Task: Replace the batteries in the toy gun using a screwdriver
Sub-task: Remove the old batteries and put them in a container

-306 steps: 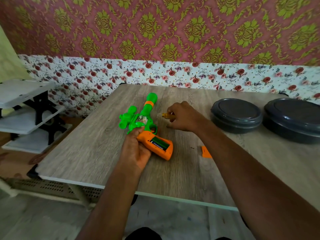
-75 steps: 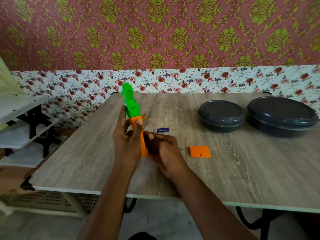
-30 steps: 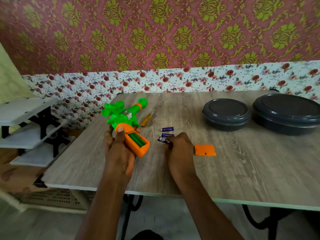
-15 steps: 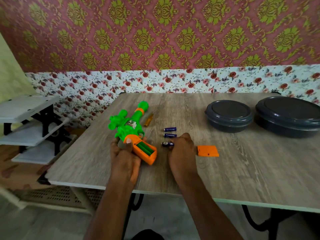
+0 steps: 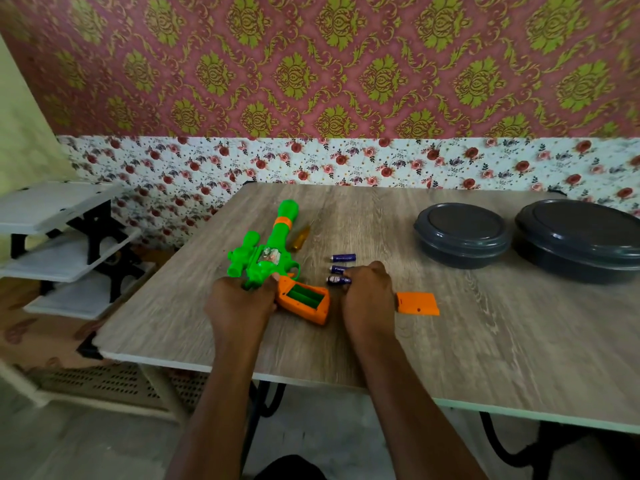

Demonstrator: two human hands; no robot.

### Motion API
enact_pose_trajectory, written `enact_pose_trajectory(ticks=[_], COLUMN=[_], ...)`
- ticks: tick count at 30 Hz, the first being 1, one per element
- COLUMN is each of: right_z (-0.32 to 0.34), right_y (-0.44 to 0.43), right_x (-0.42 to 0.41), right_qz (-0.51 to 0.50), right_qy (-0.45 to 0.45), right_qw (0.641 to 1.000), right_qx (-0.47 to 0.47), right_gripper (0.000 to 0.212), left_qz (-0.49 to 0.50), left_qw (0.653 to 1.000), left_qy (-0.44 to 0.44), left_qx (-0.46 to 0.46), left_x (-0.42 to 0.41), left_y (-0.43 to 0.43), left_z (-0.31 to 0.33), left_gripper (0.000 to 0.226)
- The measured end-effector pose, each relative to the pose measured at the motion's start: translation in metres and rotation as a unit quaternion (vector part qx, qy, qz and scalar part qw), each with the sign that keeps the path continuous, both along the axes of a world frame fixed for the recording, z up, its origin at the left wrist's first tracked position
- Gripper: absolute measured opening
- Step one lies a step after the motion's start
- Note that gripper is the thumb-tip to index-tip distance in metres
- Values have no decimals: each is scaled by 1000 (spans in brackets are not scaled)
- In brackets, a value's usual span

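- Gripping the gun (image 5: 266, 261) where green body meets orange handle, the left hand (image 5: 239, 303) has its fingers curled round it; the gun lies on the table (image 5: 485, 341), near left, with its battery bay open.
- The right hand (image 5: 367, 299) has fingers curled over the two nearer of three batteries (image 5: 343, 258); I cannot tell whether it pinches one.
- The cover (image 5: 417, 303) lies just right of that hand, and the screwdriver (image 5: 300, 239) lies right of the barrel.

Open tabletop (image 5: 519, 341) right of orange cover (image 5: 417, 303); lidded containers (image 5: 462, 233) block far right.

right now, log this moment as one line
left hand: holds toy gun | right hand: at batteries, grip unclear | battery bay: looks empty | cover: off, on table
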State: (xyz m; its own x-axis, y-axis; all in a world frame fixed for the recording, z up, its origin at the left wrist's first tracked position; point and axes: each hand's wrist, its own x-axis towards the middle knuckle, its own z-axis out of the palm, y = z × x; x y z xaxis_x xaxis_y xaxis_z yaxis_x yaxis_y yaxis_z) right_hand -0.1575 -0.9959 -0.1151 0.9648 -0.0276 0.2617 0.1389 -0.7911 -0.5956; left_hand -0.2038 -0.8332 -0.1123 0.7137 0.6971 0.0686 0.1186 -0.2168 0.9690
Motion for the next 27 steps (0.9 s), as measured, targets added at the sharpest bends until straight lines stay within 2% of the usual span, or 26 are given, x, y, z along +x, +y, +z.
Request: enact_pose_trajectory(ticks=[6, 9, 13, 16, 19, 22, 27], right_z=[-3, -2, -2, 1, 7, 20, 38], right_y=[-1, -3, -4, -5, -12, -32, -96], right_x=[2, -1, -3, -9, -17, -15, 11], right_qz=[1, 1, 6, 15, 29, 11, -21], right_qy=[-8, -10, -11, -30, -77, -128, -217], right_qw=[1000, 1000, 1000, 999, 993, 984, 973], right_qx=[6, 14, 18, 40, 84, 125, 79], right_gripper=[29, 32, 36, 37, 37, 29, 24], left_qz=[22, 34, 56, 72, 28, -28, -143], left_qw=[998, 995, 986, 972, 968, 958, 939], left_qy=[6, 9, -1, -26, -94, -147, -187], left_qx=[66, 94, 155, 223, 229, 244, 251], left_x=[-5, -9, -16, -14, -11, -3, 29], left_y=[-1, -5, -10, -11, -29, -53, -98], left_z=[0, 6, 7, 2, 6, 10, 15], left_gripper=[46, 31, 40, 31, 14, 12, 15])
